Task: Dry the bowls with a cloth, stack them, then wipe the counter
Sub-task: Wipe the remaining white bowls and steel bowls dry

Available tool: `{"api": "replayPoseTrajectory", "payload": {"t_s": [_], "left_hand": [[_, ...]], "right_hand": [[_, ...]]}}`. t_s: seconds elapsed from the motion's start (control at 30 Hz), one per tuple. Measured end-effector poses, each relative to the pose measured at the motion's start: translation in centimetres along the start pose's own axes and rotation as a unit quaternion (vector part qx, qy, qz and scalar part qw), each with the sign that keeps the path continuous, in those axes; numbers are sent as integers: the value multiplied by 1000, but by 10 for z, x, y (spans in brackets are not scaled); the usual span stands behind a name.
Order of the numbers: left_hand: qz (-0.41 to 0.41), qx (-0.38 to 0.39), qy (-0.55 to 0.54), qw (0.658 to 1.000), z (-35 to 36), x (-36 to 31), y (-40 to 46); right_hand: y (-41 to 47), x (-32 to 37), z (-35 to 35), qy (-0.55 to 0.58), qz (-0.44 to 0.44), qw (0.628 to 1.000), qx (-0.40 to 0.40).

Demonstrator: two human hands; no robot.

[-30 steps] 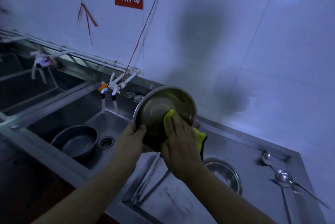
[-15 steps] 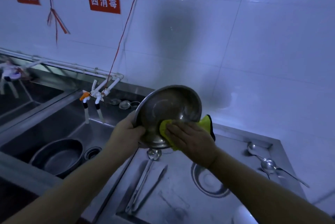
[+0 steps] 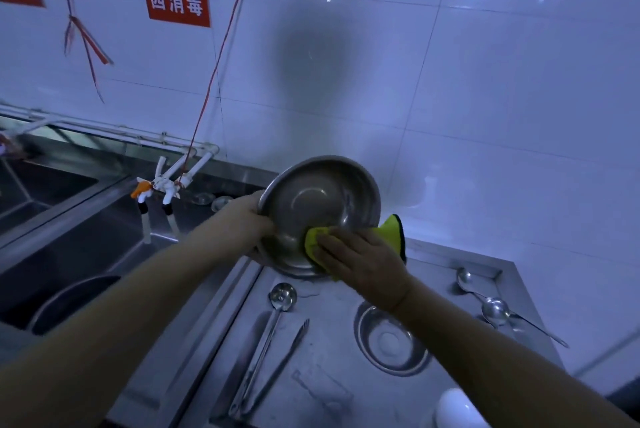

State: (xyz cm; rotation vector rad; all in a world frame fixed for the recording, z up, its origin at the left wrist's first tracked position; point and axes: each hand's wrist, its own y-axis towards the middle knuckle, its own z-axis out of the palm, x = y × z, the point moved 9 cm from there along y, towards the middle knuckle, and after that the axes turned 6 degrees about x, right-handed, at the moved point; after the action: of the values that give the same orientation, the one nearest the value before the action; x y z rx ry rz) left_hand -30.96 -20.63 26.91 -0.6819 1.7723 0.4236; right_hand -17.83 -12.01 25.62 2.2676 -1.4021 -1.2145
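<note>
White tiled wall w/ a red sign above a steel tabletop and sink. Left hand grips the rim of a steel bowl, held tilted above the tabletop, opening toward camera. Right hand presses a yellow cloth flat against the bowl's lower inside; cloth's other end sticks out past the rim at right. On the tabletop: second bowl, ladle, fork, spoons at right. Dark bowl sits in the sink.

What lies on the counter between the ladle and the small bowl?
In the head view, a fork lies between the ladle and the small bowl.
</note>
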Motion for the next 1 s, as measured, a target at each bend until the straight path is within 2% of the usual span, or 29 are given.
{"api": "replayPoseTrajectory", "payload": {"t_s": [0.07,0.2,0.3,0.37,0.43,0.5,0.6,0.67,0.77,0.9,1.0], "left_hand": [[-4,-9,2,1000,-11,-5,5],[62,-164,-58,983,-6,-3,2],[90,-178,-224,954,19,14,0],[104,-175,-245,948,15,15,2],[117,-167,-180,962,4,9,2],[124,-144,-67,979,-8,-4,0],[95,-55,134,985,-22,-18,8],[92,-37,155,983,-32,-25,13],[109,-109,-15,988,-35,-24,13],[166,-156,-193,954,8,-5,8],[181,-172,-278,927,12,7,9]], "right_hand": [[0,-10,-6,-9,-6,1000,-14],[21,-13,-14,9,96,992,-78],[32,-2,-11,38,155,981,-109],[32,6,-5,48,146,982,-105],[28,9,0,42,105,990,-86],[22,5,3,23,42,997,-59],[13,-7,6,1,-58,998,-20],[14,-17,5,-4,-73,997,-10],[25,-24,-1,-9,-5,999,-41],[45,-15,-4,16,140,986,-87],[50,-3,1,38,172,979,-98]]}}
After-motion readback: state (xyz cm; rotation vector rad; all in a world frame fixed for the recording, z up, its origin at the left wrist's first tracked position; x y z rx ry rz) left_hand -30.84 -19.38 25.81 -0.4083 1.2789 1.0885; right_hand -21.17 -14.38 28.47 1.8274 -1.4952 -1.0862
